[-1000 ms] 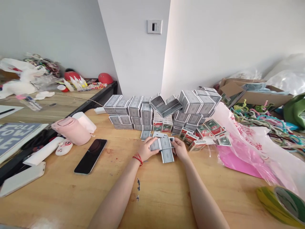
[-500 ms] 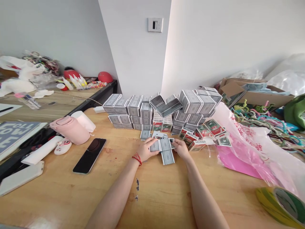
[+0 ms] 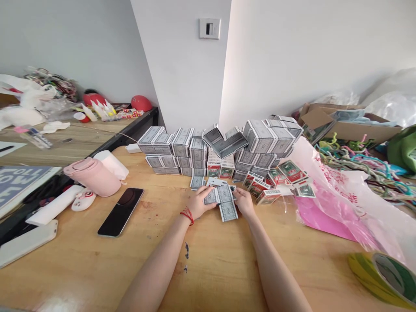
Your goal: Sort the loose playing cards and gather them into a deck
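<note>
My left hand [image 3: 199, 203], with a red string on its wrist, grips the left end of a few joined playing cards [image 3: 223, 194] with grey patterned backs. My right hand [image 3: 243, 201] pinches their right edge. One patterned card [image 3: 229, 211] hangs down toward me from the others. Just behind lie a small stack of cards [image 3: 197, 182] and a face-up card [image 3: 216, 182]. Beyond them stand folded-card blocks [image 3: 190, 149] in stacked rows, with an open card frame [image 3: 225, 142] tilted on top.
Red and green card boxes [image 3: 271, 186] lie right of my hands, beside a pink plastic bag [image 3: 334, 203]. A black phone [image 3: 120, 212], a pink bottle [image 3: 94, 175] and a white mouse [image 3: 83, 199] lie left. Yellow-green tape [image 3: 364, 273] sits front right.
The view has shifted slightly. My hands keep their hold on the joined cards, and the hanging card sits a little higher in the view.
</note>
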The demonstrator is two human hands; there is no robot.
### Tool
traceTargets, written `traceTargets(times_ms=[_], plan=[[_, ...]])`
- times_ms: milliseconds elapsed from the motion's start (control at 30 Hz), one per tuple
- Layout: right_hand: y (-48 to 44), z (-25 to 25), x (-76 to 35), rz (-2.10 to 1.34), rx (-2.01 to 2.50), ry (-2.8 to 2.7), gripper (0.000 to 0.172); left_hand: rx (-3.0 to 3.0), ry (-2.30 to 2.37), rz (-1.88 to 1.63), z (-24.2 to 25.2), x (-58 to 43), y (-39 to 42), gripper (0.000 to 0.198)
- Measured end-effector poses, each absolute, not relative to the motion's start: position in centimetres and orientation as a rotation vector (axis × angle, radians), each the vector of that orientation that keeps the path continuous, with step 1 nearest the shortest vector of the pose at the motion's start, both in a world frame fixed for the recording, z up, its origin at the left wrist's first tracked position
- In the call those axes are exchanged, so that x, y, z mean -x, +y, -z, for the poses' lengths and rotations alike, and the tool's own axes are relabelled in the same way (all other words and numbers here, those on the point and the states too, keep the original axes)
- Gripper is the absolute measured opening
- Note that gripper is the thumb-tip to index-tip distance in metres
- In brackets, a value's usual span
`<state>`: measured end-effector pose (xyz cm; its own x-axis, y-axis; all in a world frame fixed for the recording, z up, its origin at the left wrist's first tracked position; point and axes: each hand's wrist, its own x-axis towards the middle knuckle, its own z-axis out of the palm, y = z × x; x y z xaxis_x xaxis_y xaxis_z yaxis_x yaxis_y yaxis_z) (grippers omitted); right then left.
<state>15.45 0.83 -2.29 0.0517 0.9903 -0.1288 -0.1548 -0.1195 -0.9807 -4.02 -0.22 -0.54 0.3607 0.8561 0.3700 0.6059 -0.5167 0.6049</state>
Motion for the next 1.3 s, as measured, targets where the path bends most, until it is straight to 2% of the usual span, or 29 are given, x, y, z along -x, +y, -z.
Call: traceTargets(times_ms=[133, 267, 467, 833, 1133, 1300], plan=[[0.8, 1.7, -15.6, -1.394, 1.16, -0.974, 0.035, -2.247, 1.26, -0.941, 0.1, 4.0, -0.4, 0.051], [0.6, 1.2, -16.1, -1.291, 1.199, -1.088, 0.035, -2.211, 1.251, -0.949, 0.0, 4.1, -0.6, 0.058], [0.6, 1.6, -15.9, -1.265, 1.232, -1.063, 0.037, -2.159, 1.236, -0.984, 0.2, 4.0, -0.7, 0.052], [0.5, 1.6, -15.7, -1.26, 1.244, -1.065, 0.035, -2.112, 1.225, -1.003, -0.2, 3.8, -0.9, 0.052], [0.6, 0.9, -15.5, -1.264, 1.114, -0.96, 0.04, -1.561, 1.005, -1.038, -1.0, 4.0, -0.7, 0.039], [0.3, 0.4, -14.6, -1.428, 0.936, -0.995, 0.04, -1.361, 0.939, -0.944, -1.1, 4.0, -0.7, 0.047]])
